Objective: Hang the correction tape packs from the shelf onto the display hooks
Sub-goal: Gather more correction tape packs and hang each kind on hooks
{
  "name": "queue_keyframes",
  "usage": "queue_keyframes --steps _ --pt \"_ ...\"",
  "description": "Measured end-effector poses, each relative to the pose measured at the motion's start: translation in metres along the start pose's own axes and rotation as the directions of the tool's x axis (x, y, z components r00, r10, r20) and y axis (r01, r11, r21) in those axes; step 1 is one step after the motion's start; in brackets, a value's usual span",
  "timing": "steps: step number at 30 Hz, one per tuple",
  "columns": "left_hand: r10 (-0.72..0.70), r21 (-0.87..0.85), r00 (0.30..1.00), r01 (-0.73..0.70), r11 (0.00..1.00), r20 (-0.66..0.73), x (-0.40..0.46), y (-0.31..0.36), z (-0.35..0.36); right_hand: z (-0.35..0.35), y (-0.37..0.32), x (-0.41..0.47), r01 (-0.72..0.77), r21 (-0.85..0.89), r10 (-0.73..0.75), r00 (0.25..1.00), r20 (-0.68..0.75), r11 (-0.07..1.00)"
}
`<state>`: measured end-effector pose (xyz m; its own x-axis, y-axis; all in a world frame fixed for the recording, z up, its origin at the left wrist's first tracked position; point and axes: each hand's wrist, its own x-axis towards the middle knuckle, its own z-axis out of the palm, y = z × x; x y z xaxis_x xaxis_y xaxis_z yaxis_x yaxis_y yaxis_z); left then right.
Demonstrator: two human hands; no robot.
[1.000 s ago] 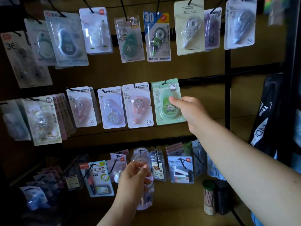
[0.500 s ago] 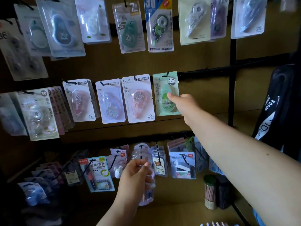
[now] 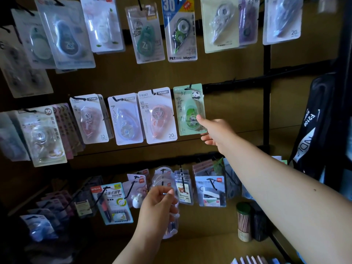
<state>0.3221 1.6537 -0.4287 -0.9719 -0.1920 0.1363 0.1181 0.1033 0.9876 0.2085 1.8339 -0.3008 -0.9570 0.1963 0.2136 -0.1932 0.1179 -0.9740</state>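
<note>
Green panda pack (image 3: 187, 111) on hook | right hand (image 3: 217, 132) pinches its lower corner | left hand (image 3: 158, 204) grips clear packs (image 3: 167, 187)

Packs hang in 3 rows on the rack. The panda pack (image 3: 190, 109) hangs rightmost in the middle row, just right of the T-9267 pack (image 3: 157, 115). A pencil tub (image 3: 244, 221) stands lower right, below the stapler pack (image 3: 210, 190).

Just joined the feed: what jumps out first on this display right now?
The right hand grips the green panda pack, which hangs at the right end of the middle row. Lower centre, the left hand holds a clear pack before the bottom hooks.
</note>
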Motion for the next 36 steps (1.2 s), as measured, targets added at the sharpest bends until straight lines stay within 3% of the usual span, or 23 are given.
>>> queue_keyframes --steps 17,28,36 --pt "-0.010 0.054 1.000 0.011 0.998 -0.025 -0.025 0.001 -0.007 -0.009 0.023 -0.045 -0.009 0.052 0.008 1.000 0.023 0.999" --pt "-0.061 0.172 0.998 0.065 0.983 -0.027 -0.053 -0.015 -0.010 -0.020 0.063 -0.113 0.087 -0.125 -0.073 0.991 0.108 0.988" --pt "-0.112 0.211 0.993 0.104 0.972 0.024 -0.057 -0.037 0.004 -0.029 0.103 -0.140 0.074 -0.210 -0.034 0.981 0.189 0.975"
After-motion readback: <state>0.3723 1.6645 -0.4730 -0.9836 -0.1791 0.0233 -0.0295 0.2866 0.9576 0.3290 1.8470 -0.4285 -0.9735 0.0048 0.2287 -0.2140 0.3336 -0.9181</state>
